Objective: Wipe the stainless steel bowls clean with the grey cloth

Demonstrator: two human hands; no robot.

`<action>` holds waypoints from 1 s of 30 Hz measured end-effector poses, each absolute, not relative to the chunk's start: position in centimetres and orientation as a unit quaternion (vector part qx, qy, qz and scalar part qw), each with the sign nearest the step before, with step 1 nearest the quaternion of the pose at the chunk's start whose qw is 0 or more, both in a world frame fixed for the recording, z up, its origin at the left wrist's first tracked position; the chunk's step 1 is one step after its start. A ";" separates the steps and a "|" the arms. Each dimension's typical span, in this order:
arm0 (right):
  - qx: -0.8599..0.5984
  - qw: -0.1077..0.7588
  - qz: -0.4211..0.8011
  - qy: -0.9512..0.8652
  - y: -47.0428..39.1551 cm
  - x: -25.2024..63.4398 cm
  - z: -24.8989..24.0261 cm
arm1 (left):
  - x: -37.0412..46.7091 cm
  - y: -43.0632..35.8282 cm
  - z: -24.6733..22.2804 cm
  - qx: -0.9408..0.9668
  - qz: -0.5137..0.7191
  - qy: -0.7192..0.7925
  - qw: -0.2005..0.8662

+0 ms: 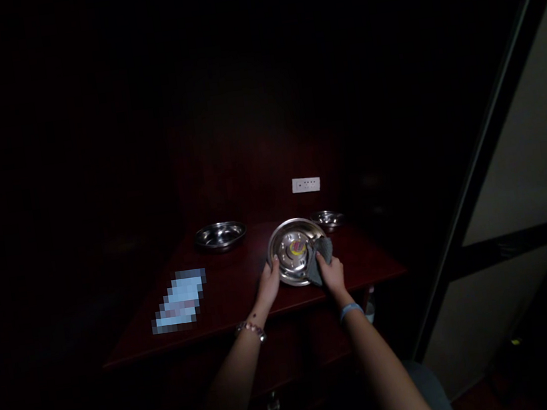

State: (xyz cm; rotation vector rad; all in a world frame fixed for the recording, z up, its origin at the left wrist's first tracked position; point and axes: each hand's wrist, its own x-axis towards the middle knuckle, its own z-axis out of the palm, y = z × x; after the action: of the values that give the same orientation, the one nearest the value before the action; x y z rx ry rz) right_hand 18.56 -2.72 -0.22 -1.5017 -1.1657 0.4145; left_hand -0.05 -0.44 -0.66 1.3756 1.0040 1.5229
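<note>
- On the dark red wooden desk (224,292): a tilted steel plate (290,256) near the front edge; it could slide off if the grip slackens.
- Left hand (268,286): fingers clasped on the plate's rim.
- Right hand (333,274): closed on a grey cloth (321,256) pressed against the plate.
- Behind: steel bowl (220,235), smaller bowl (328,218).

2 steel bowls (220,235) (328,218) on dark red table (225,299); white socket plate (306,184) behind; blurred blue patch (179,301) left.

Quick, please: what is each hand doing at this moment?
Left hand: grips the rim of the tilted steel plate.
Right hand: presses a grey cloth on it.
</note>
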 end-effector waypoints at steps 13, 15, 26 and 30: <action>-0.652 0.567 0.160 -0.478 -2.7 18.6 -0.2 | -0.2 -0.9 -1.3 0.676 0.492 0.421 0.352; -0.648 0.572 0.157 -0.479 -2.8 18.5 -0.1 | -0.2 -0.4 -1.4 0.667 0.518 0.408 0.346; -0.640 0.568 0.164 -0.491 -3.0 18.4 0.0 | -0.4 1.3 -2.3 0.598 0.596 0.389 0.369; -0.646 0.555 0.165 -0.497 -2.5 18.6 -0.4 | -0.3 0.3 -1.6 0.598 0.588 0.401 0.369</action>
State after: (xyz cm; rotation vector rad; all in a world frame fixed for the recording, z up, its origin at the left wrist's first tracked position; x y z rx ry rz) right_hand 18.56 -2.55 -0.39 -1.5261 -1.1737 0.3896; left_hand -0.34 0.32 -1.55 1.5338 1.0303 1.5086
